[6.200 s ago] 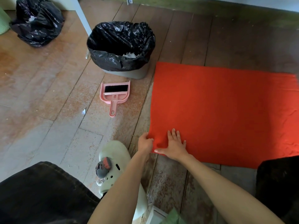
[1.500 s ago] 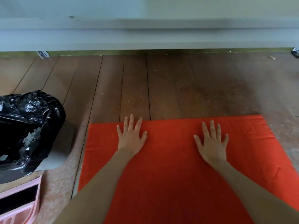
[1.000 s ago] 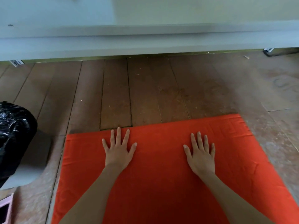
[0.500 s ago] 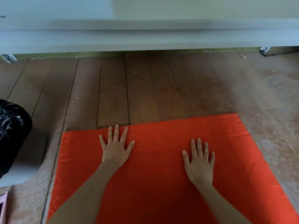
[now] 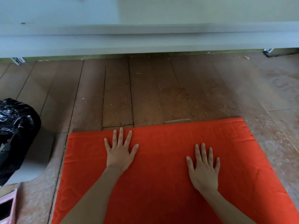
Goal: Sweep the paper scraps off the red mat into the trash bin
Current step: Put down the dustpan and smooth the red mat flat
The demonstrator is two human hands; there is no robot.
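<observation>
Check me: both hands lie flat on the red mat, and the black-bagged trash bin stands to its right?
No: the head view shows the grey trash bin with black plastic liner standing left of the flat red mat. The left hand and right hand do lie flat on it.

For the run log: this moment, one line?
left hand: flat on red mat | right hand: flat on red mat | trash bin: left of red mat | pink dustpan: unheld

Both hands, left (image 5: 120, 155) and right (image 5: 204, 171), palms down (fingers spread flat)
</observation>
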